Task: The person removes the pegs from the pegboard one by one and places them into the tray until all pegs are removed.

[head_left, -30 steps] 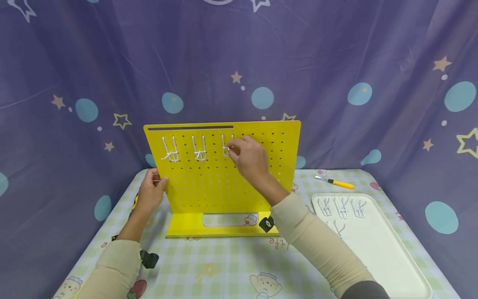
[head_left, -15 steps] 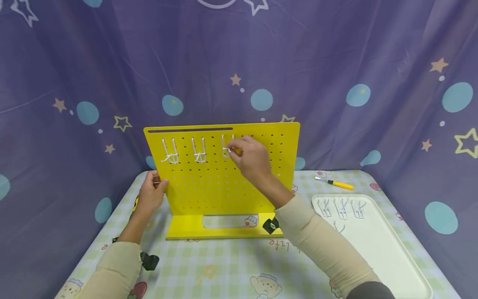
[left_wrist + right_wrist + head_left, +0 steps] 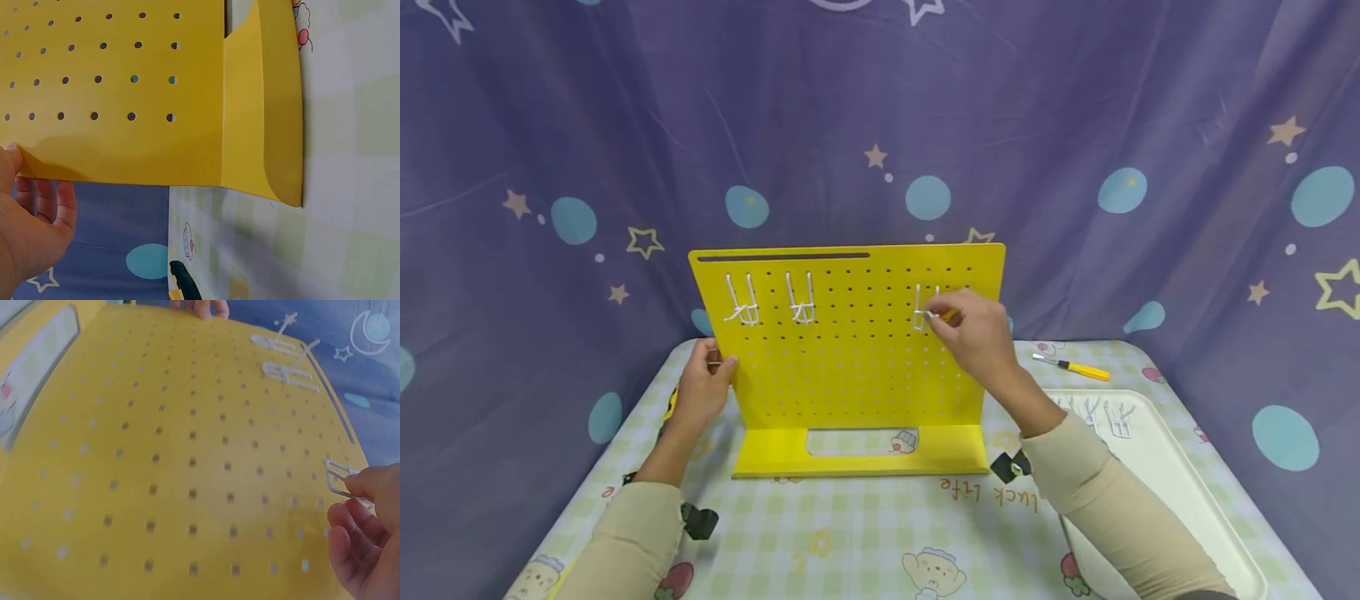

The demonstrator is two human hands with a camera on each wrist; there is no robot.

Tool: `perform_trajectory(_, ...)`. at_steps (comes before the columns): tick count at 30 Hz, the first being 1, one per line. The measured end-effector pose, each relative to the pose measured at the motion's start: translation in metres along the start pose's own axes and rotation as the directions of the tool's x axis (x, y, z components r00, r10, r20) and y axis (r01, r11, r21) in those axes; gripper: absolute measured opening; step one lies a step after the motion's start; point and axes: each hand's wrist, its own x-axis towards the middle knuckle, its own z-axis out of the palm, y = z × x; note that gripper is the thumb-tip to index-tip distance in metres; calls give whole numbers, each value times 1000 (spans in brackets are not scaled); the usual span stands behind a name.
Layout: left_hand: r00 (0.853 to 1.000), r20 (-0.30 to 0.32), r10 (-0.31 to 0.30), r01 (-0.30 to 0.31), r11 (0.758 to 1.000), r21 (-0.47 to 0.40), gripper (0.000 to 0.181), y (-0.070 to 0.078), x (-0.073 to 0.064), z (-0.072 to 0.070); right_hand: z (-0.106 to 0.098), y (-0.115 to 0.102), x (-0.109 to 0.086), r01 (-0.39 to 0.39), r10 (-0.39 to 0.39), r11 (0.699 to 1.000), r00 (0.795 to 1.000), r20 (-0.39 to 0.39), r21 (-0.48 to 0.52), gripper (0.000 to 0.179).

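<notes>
A yellow pegboard stands upright on its base. My left hand grips its left edge, thumb on the front face and fingers behind, as the left wrist view shows. Between thumb and fingertips, my right hand pinches a white wire pegboard hook in front of the board's upper right part. In the right wrist view the hook overlaps the board near its top edge, its far end hidden by the hand. Two more white hooks, one at far left and one beside it, hang in the top rows.
A cream tray at right bears several white hooks, partly hidden by my right arm. Behind it lies a yellow-handled screwdriver. A checked cloth covers the table, and a purple curtain hangs behind.
My right hand has moved to the right and slightly down along the board, carrying the hook from beside the second hanging hook. The left hand keeps its grip on the edge.
</notes>
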Motion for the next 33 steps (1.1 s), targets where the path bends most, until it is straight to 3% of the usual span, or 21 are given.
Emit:
perform_trajectory(7,1000,7,-17,17,1000,-7,34,3,-2,-1,-30,34,-20,-42,43,999,999,33,-33,7)
perform_trajectory(13,1000,7,-20,20,1000,-17,34,4,-2,-2,-52,63,-40,-72,81,994,989,120,-79,8)
perform_trajectory(19,1000,3,-13,13,1000,-13,34,3,-1,-3,-74,88,-60,-141,163,982,967,194,-124,9)
perform_trajectory(24,1000,2,-10,10,1000,-3,35,3,0,-2,-91,109,-74,-140,180,976,951,250,-168,8)
perform_trajectory(33,1000,18,-1,1,1000,-2,37,2,-1,-1,-116,146,-105,-235,285,955,899,334,-182,10)
